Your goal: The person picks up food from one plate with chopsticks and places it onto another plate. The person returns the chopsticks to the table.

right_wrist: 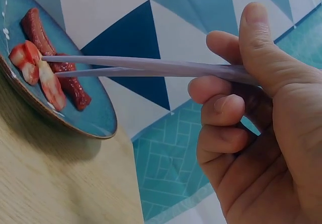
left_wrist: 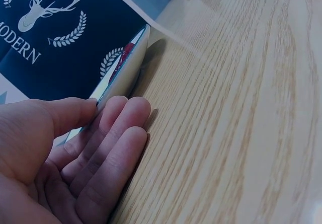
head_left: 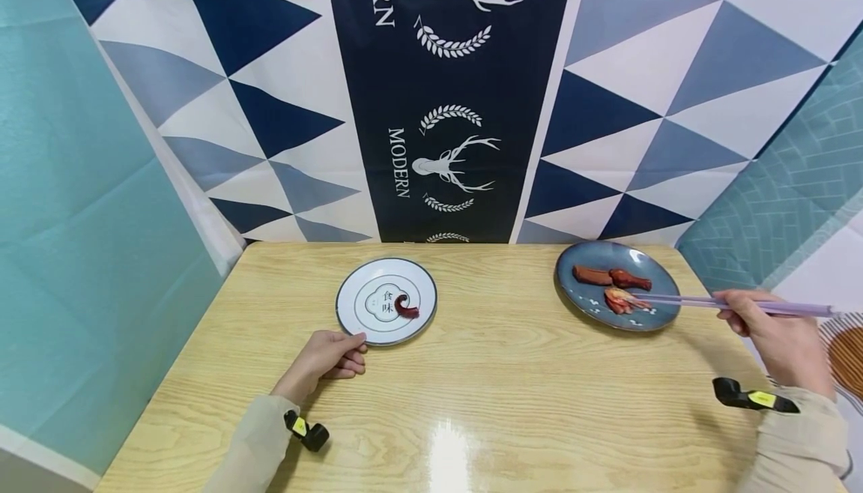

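My left hand pinches the near-left rim of a white plate with a dark blue edge, thumb on top and fingers below. On that plate lies a curled dark-red piece of food. At the far right, my right hand holds a pair of lilac chopsticks over a blue plate. Their slightly parted tips are at a red-and-white piece of food on this plate. Behind it lie a brown-red strip and a dark-red piece narrowing to one end.
Both plates stand on a wooden table towards its back edge. A patterned cloth hangs behind, with teal sheets at the sides. Beyond the right edge is a round brown item with a striped border.
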`<state>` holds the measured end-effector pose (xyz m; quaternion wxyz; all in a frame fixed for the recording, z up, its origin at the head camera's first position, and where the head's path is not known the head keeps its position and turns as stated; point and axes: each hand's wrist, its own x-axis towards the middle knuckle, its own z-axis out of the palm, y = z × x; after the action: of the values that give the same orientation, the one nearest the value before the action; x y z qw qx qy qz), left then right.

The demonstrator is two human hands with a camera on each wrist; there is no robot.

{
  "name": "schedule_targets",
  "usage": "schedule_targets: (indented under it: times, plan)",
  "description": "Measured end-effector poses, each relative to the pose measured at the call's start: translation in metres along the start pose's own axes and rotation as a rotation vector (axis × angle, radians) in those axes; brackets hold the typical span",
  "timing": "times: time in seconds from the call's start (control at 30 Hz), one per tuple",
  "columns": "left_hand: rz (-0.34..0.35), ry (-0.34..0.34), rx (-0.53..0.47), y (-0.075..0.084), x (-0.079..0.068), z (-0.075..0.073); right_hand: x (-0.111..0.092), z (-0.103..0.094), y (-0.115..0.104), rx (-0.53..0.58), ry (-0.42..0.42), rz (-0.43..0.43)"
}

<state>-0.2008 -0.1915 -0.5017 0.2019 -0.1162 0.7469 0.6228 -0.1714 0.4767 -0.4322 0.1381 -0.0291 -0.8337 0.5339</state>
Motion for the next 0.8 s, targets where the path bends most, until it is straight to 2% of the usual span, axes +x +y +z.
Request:
schedule_targets:
  times: [0.17, 0.3, 0.57, 0.7, 0.8]
  plan:
    - [-0.008, 0.001, -0.005, -0.002, 0.002, 0.000, 0.001, 0.003, 0.002, 0.073, 0.002, -0.035]
    - [-0.006, -0.001, -0.007, -0.003, 0.003, -0.001, 0.002, 0.004, 0.001, 0.090, -0.009, -0.015]
    - [0.001, 0.002, 0.002, -0.002, 0.004, -0.001, 0.005, 0.008, 0.001, 0.044, -0.038, 0.020]
    - [0.001, 0.006, 0.007, -0.001, 0.003, 0.000, 0.009, 0.009, 0.006, 0.014, -0.077, 0.030]
    - [-0.001, 0.015, 0.011, -0.001, 0.002, 0.000, 0.011, 0.011, 0.008, -0.049, -0.116, 0.026]
